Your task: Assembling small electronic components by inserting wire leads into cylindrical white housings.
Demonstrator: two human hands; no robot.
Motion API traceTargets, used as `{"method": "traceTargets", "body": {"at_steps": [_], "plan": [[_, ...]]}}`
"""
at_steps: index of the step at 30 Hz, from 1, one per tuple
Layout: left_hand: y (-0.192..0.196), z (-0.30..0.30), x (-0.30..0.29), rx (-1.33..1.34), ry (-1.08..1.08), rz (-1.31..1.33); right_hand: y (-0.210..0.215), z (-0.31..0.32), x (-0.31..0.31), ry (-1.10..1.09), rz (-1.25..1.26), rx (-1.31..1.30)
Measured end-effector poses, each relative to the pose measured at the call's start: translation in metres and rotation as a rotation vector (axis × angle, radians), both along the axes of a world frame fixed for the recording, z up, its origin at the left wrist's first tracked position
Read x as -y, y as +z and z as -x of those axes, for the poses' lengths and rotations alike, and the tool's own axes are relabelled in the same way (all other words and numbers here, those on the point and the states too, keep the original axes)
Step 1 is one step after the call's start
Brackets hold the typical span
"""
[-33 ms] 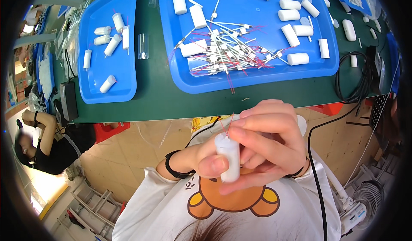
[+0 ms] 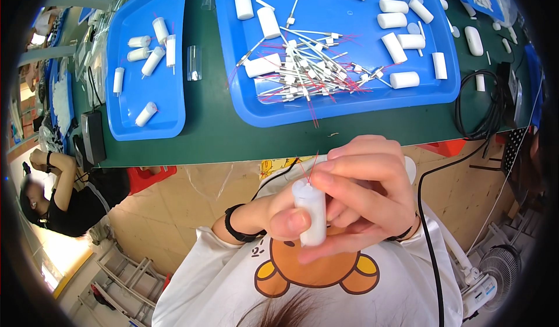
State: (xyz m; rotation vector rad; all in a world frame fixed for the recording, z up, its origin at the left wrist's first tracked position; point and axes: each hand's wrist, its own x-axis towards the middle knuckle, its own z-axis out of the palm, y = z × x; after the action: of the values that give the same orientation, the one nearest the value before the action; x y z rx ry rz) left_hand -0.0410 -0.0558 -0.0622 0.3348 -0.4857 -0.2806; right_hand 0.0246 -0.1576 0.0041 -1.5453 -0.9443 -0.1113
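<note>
Your left hand (image 2: 282,213) has its grip pinching a white plastic cylinder with a translucent cap end (image 2: 315,210), thumb pressed on its side, upright but slightly tilted before your chest. Thin red wires (image 2: 312,171) stick up from its top. Your right hand (image 2: 375,190) curls around the other side, thumb by the bottom end, index fingertip beside the wires; you can't tell whether that grip pinches anything. Ahead, on the dark green bench (image 2: 204,126), a large blue plastic tray (image 2: 372,104) bears loose white cylinders and a heap of thin pale rods with red wires (image 2: 314,68); a smaller blue plastic tray (image 2: 120,114) at left holds seven wired white cylinders (image 2: 152,62).
</note>
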Motion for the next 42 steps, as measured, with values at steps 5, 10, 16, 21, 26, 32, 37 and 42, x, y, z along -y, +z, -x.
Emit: {"method": "traceTargets", "body": {"at_steps": [5, 10, 16, 21, 26, 32, 37, 42], "plan": [[0.026, 0.000, -0.013, -0.295, 0.123, -0.218, 0.000, 0.001, 0.001, -0.066, 0.052, -0.051], [0.051, -0.007, -0.037, -0.428, 0.244, -0.672, 0.002, -0.009, 0.006, -0.136, 0.148, 0.002], [0.046, 0.000, -0.037, -0.354, 0.301, -0.554, 0.004, -0.010, 0.013, -0.137, 0.144, -0.036], [0.041, 0.004, -0.031, -0.356, 0.251, -0.433, -0.001, -0.004, 0.011, -0.108, 0.156, -0.060], [0.048, 0.006, -0.032, -0.453, 0.183, -0.510, -0.003, -0.002, 0.009, -0.098, 0.153, -0.026], [0.042, 0.005, -0.041, -0.455, 0.176, -0.496, -0.003, -0.002, 0.003, -0.106, 0.186, 0.052], [0.038, -0.006, -0.053, -0.390, 0.607, -0.497, -0.012, 0.000, -0.010, -0.041, 0.107, -0.115], [0.033, 0.009, -0.125, -0.425, 0.887, -0.218, -0.010, -0.003, -0.012, -0.014, 0.083, -0.177]]}}
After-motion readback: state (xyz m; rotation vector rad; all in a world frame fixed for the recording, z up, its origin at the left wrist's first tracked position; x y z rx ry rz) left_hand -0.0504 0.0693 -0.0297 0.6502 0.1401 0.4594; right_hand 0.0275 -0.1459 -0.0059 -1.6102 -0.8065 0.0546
